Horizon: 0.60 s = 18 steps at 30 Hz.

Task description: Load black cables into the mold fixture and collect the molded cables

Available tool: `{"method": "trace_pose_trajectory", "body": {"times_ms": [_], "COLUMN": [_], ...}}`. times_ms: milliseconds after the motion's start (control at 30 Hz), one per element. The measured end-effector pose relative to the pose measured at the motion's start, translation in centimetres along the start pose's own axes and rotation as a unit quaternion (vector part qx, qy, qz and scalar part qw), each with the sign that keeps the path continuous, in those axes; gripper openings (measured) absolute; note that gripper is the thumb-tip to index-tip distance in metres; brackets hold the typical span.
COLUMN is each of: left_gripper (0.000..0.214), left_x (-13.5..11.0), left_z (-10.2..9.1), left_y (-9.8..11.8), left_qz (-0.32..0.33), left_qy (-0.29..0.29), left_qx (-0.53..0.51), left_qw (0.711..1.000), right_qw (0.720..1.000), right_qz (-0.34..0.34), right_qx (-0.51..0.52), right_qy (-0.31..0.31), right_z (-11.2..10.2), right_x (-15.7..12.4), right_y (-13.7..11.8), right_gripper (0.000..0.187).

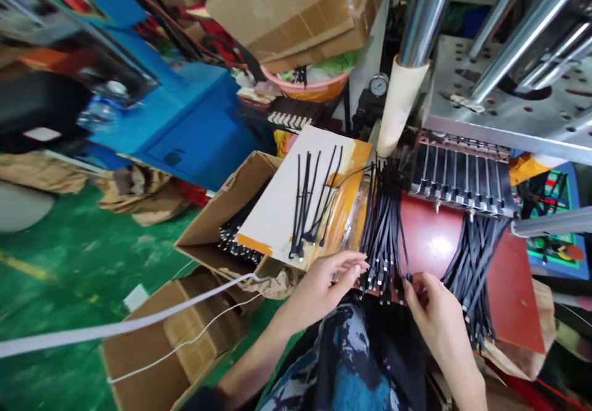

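A bundle of black cables [385, 232] hangs down over a red surface [435, 238]. My left hand [330, 278] reaches toward the lower left side of this bundle, fingers curved and close together, touching the cable ends. My right hand [428, 303] pinches cable ends at the bundle's lower right. A second bundle of black cables [472, 269] hangs to the right from a metal fixture with slots [462, 176]. Several loose black cables [312, 204] lie on a white board [277, 207] to the left.
An open cardboard box [217, 220] with black cables sits under the white board. Another cardboard box [171, 343] stands on the green floor [69, 263]. A blue machine [194, 127] is at the left. Chrome machine columns [425, 10] rise above the fixture.
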State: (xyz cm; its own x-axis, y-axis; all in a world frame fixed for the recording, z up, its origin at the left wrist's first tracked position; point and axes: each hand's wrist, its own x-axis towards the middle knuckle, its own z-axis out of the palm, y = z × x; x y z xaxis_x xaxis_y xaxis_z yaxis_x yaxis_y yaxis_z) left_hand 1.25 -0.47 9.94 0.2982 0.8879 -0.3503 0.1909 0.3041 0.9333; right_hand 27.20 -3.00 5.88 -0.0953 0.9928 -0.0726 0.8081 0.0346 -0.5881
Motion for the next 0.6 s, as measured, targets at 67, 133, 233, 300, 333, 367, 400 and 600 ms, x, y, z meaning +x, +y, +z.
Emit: {"method": "trace_pose_trajectory", "body": {"times_ms": [67, 133, 233, 300, 333, 367, 400, 600], "left_gripper": [0.057, 0.07, 0.05, 0.042, 0.043, 0.044, 0.046, 0.061], "left_x": [0.8, 2.0, 3.9, 4.8, 5.1, 5.3, 5.4, 6.4], "left_z": [1.6, 3.7, 6.7, 7.9, 8.2, 8.4, 8.5, 9.6], "left_y": [-0.5, -1.1, -1.3, -1.0, -0.8, -0.6, -0.4, -0.8], "left_qz": [-0.06, -0.096, -0.094, -0.065, -0.051, -0.041, -0.036, -0.075], "left_qy": [-0.113, -0.169, -0.138, -0.138, -0.148, -0.161, -0.172, -0.221], "left_qx": [-0.147, -0.305, -0.419, -0.389, -0.36, -0.329, -0.299, -0.201], "left_qw": [0.981, 0.932, 0.893, 0.908, 0.92, 0.93, 0.938, 0.951], "right_qw": [0.999, 0.996, 0.971, 0.984, 0.989, 0.983, 0.969, 0.974], "right_qz": [0.021, 0.015, 0.021, 0.078, 0.115, 0.144, 0.159, 0.119], "right_qx": [0.037, 0.08, 0.115, 0.041, -0.033, -0.115, -0.188, -0.19], "right_qy": [0.012, -0.049, -0.209, -0.155, -0.084, -0.014, 0.031, 0.026], "right_z": [-1.5, -2.7, -4.0, -4.4, -4.5, -4.6, -4.6, -6.3], "right_x": [-1.3, -2.9, -3.8, -3.2, -2.7, -2.1, -1.5, -0.7], "right_y": [-0.7, -1.2, -1.0, 0.0, 0.6, 1.3, 2.0, 4.3], "right_gripper": [0.031, 0.03, 0.034, 0.04, 0.042, 0.043, 0.042, 0.033]}}
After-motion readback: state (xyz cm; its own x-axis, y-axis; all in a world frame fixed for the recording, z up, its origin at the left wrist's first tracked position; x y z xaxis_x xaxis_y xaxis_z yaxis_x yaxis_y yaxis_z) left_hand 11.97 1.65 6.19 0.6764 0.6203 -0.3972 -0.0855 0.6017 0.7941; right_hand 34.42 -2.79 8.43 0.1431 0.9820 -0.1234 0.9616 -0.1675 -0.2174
